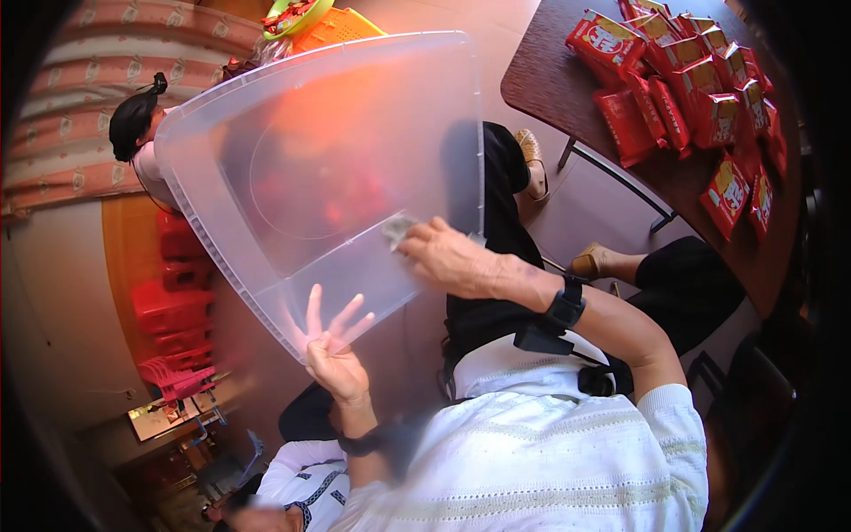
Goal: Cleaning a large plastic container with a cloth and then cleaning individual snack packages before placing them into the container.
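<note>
A large translucent plastic storage box (310, 253) is tilted up in front of me, with its corner toward my lower left. My left hand (337, 359) grips the box's near rim at that corner. Several of its fingers are stretched out and spread against the plastic. My right hand (448, 257) is closed round a crumpled greyish cloth (398, 230), which lies against the box's lower right part. Blurred red and orange patches show through the plastic.
At the right, a dark brown table (550, 75) bears a pile of red packets (696, 80). Behind the box are an orange basket (341, 28) and a green bowl (297, 16). Red plastic stools (173, 306) are stacked at the left. Other people (142, 133) sit nearby.
</note>
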A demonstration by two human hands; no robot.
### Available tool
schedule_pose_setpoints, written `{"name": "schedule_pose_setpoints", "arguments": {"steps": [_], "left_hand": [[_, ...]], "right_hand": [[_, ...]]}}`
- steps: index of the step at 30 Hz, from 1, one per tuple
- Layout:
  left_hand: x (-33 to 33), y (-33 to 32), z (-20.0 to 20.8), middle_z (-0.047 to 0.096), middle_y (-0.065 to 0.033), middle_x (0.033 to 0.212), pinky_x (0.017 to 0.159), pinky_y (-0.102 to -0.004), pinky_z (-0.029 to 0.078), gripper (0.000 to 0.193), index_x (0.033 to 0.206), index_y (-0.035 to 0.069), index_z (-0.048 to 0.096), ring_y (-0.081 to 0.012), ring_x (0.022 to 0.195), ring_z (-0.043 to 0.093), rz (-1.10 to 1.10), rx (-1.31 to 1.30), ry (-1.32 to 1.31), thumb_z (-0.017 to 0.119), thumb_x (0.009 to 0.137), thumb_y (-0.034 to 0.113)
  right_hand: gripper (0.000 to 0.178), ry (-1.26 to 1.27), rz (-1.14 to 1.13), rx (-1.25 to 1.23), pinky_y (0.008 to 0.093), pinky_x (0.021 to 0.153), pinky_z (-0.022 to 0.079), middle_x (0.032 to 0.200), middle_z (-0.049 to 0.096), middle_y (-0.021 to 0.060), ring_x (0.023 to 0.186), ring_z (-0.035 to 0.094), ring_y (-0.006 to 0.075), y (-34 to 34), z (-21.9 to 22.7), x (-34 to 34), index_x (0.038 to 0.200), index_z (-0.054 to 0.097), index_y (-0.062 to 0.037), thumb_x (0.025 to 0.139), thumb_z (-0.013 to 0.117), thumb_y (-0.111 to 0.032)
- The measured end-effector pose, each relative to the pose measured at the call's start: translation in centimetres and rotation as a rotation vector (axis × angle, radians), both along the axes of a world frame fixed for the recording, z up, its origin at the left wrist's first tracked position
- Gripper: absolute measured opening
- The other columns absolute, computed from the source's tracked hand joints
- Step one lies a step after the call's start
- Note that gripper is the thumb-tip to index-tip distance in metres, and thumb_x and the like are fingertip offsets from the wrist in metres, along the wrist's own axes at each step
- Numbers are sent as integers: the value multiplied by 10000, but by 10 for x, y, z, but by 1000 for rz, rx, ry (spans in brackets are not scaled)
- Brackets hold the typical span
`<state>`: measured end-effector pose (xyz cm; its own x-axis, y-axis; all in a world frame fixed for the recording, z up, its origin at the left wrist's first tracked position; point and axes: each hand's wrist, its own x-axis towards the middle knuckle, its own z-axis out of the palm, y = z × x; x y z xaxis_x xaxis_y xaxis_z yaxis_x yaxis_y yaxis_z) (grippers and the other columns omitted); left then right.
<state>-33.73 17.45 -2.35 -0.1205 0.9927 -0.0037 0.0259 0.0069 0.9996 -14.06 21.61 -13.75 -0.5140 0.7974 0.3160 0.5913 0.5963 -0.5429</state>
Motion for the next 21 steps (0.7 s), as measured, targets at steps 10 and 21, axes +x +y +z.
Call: {"name": "schedule_pose_setpoints", "arguments": {"steps": [10,21], "left_hand": [[6,-25,19,357,-314,1411,663,-489,622,764,1508,66,7,-479,963,632,66,-59,48,308,806,79],[-13,-13,18,390,-229,1427,644,-423,632,691,1500,28,57,-406,962,655,-95,-91,181,315,860,65]], "right_hand": [[145,-362,2,11,284,821,392,970,582,66,1017,477,205,-16,-19,6,824,685,-39,720,614,-112],[170,-211,-79,148,310,890,363,1024,600,-1,1058,491,182,11,-78,-29,912,691,-114,821,571,-193]]}}
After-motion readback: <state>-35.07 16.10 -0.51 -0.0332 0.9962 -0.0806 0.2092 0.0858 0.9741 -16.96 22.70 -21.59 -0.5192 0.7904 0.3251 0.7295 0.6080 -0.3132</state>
